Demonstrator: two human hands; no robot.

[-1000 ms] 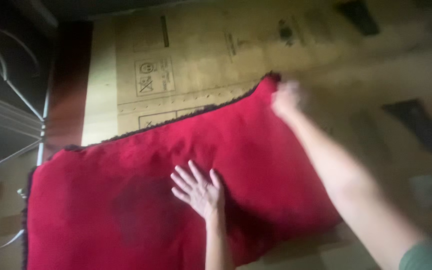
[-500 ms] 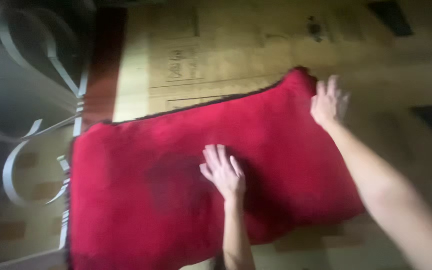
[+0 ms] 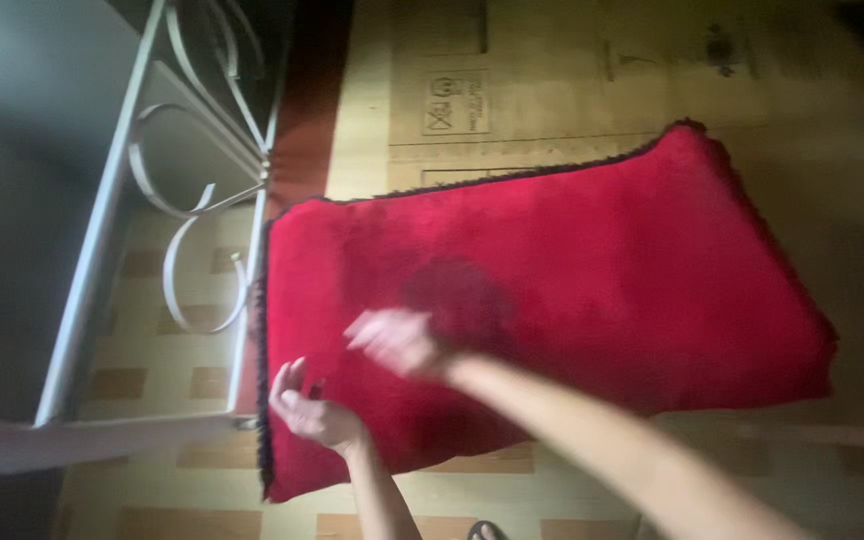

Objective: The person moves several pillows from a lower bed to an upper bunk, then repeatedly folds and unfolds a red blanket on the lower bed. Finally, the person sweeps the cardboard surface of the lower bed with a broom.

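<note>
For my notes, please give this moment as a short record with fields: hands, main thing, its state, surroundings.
left hand: at the rug's near left edge, fingers curled; whether it grips the edge cannot be told
right hand: open over the rug, blurred; contact unclear
main thing: red rug with dark fringe, lying flat
rug state: a darker patch near its middle
under it: cardboard and tiled floor
left side: white metal frame with curls

Right hand motion-blurred; fingers indistinct; forearm cut off bottom edge.
</note>
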